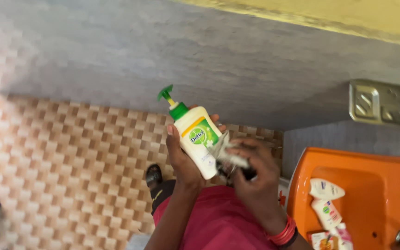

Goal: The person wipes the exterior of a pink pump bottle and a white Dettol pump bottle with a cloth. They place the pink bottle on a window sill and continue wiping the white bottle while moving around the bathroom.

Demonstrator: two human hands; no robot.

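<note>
Our left hand (181, 157) grips a white pump bottle (196, 139) with a green pump head, held tilted at centre frame above the checkered tile floor (70, 157). Our right hand (253, 173) pinches a crumpled clear wrapper (225, 150) against the bottle's side. An orange basin (385, 185) holding toiletries sits at right.

A single head camera looks steeply down, close over the hands (floor tiles beyond).

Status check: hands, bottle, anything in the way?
Left hand grips white pump bottle, green pump up. Right hand presses crumpled cloth to its side. Orange basin at right, clear of both.
</note>
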